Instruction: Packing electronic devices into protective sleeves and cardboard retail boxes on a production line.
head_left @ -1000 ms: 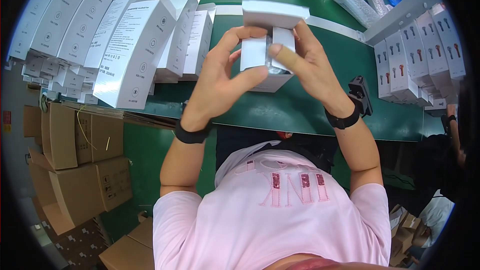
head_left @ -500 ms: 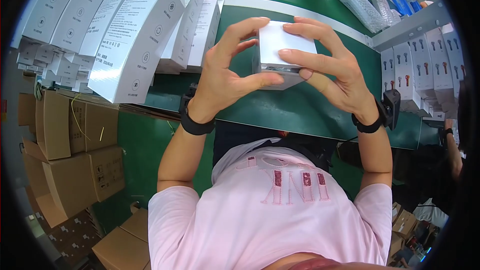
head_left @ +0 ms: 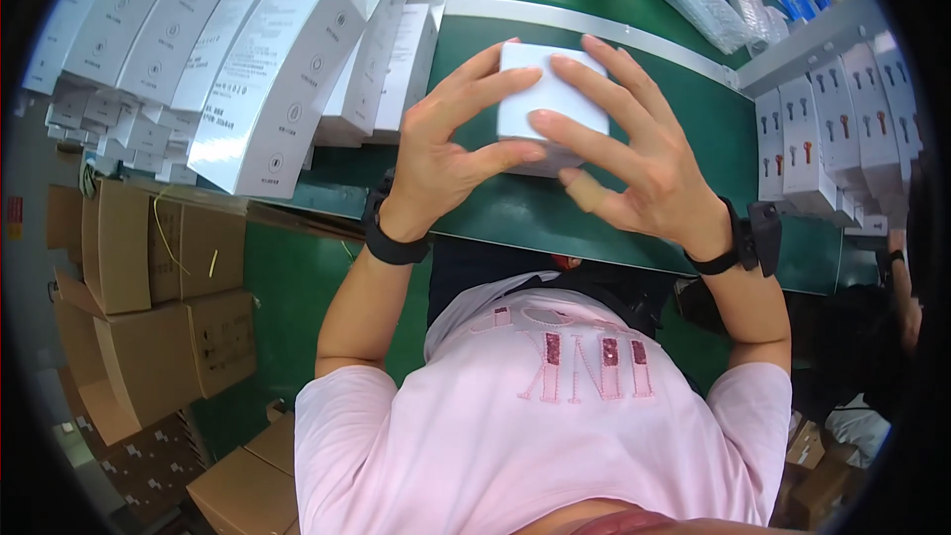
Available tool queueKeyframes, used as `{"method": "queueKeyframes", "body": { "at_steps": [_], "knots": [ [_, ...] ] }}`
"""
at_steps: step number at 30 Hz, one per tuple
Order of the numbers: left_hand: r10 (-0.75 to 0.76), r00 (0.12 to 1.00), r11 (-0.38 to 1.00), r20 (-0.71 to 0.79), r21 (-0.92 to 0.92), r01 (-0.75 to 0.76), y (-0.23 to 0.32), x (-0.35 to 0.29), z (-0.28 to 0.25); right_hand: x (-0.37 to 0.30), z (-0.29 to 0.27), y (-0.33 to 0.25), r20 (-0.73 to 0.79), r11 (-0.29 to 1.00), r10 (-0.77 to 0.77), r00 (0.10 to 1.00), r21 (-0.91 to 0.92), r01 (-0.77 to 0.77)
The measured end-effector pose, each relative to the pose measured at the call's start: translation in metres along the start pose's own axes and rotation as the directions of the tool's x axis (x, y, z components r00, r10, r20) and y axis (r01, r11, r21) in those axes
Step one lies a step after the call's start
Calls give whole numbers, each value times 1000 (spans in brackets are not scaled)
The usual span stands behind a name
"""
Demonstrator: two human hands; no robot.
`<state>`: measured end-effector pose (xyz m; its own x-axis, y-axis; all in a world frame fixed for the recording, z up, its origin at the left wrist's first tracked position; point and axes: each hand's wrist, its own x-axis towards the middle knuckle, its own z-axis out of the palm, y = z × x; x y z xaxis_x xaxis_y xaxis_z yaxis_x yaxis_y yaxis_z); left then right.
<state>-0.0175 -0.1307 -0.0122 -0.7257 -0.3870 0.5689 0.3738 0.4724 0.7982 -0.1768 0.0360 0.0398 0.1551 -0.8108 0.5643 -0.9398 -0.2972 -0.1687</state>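
Observation:
Between my two hands is a white carton (head_left: pixel 540 97), standing on end over the green tabletop with its smooth square end facing up. My left hand (head_left: pixel 451 129) grips its left side, the thumb along the near side and the fingers reaching over the far left edge. My right hand (head_left: pixel 639 144) lies across the top and right side, two fingertips pressing on the square end and its thumb by the near right side. The carton's lower part is mostly hidden.
Tall white printed cartons (head_left: pixel 272 79) stand in rows at the left. More white cartons with tool pictures (head_left: pixel 804 144) fill the right side by a metal rail (head_left: pixel 822 40). Bubble-wrap packs (head_left: pixel 693 0) lie at the far right. Brown cardboard boxes (head_left: pixel 149 337) stack on the floor left.
The carton's top end has closed; the gap along its near edge no longer shows. My left index finger has come onto the top, and my right fingers have spread and shifted left.

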Motion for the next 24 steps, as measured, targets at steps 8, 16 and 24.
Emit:
{"method": "queueKeyframes", "body": {
  "at_steps": [8, 16, 24],
  "knots": [
    [69, 998, 998, 13, -12, -69, 4, -14, -10, 11, 29, -15, -88, 998, -61, 994, -22, 60],
    [-124, 977, 986, 172, -86, 140, 44, 23, 7, -12, 11, 9, -145, 793, 420, 896, 538, -285],
    [-82, 930, 910, -359, 353, 217, -70, 207, 76, -156, -97, -65, -505, 794, 533, 679, 22, -607]
  ]
}}
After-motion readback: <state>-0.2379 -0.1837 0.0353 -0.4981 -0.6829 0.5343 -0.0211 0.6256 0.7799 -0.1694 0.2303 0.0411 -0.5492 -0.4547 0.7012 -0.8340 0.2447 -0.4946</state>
